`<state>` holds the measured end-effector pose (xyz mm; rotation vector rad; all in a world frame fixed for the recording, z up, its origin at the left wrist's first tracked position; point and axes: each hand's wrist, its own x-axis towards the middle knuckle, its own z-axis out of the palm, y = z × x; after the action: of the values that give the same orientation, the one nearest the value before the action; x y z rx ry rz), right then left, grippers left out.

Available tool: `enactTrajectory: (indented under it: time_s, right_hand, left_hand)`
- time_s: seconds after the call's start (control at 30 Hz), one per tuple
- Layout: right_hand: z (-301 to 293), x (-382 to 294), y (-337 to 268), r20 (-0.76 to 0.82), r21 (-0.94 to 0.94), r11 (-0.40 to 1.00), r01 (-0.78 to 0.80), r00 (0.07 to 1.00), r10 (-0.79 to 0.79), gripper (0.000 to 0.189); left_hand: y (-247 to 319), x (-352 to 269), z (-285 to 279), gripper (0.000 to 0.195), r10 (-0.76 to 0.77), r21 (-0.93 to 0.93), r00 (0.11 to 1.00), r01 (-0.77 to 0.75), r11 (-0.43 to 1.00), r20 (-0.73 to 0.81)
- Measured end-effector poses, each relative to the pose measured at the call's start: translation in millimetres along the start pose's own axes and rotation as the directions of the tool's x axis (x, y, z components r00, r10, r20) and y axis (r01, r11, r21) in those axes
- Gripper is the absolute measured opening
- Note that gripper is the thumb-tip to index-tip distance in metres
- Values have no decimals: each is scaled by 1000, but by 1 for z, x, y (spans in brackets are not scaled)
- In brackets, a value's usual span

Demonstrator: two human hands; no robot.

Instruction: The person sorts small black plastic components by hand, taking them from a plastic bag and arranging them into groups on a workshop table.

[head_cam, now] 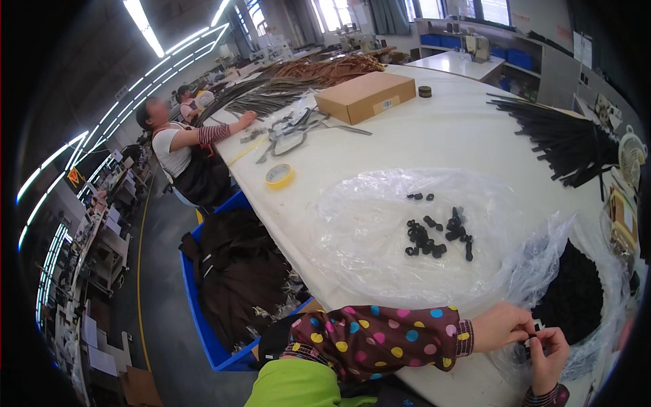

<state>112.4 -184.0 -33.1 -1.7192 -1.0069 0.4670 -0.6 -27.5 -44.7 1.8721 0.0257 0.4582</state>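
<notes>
At the lower right, my left hand [501, 326] and my right hand [550, 351] meet fingertip to fingertip. Between them they pinch a small black piece [532, 336], with something small and white beside it; the fingers partly hide both. Just beyond my hands stands an open clear plastic bag [541, 262], filled with a mass of small black pieces [574, 295]. Left of that bag, a clear plastic sheet or bag [356, 219] lies flat on the white table [300, 224]. Several small black loop-like pieces [419, 236] are scattered on it.
A yellow tape roll [279, 176], grey strips [290, 137] and a cardboard box [366, 96] lie farther back. Black straps [554, 137] fan out at right. Below the table's left edge is a blue bin [196, 305] of dark brown straps. A co-worker [178, 152] sits at left.
</notes>
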Motion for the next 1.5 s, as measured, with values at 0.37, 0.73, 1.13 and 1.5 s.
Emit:
enactTrajectory:
  time_s: [0.37,0.73,1.13,1.5]
  right_hand:
    - [8,0,1,2,184,980,-76,997,77,15]
    - [10,-1,-1,38,264,962,-71,997,64,22]
    - [8,2,-5,81,258,959,-116,992,98,15]
    - [5,3,3,24,107,987,-119,993,117,12]
  left_hand:
    - [-7,-3,13,9,216,194,963,-184,964,-159]
    - [-3,-5,15,15,402,495,905,-287,820,-142]
    - [-3,-6,15,18,536,584,843,-413,699,-46]
    - [7,-3,0,11,106,51,994,-107,993,15]
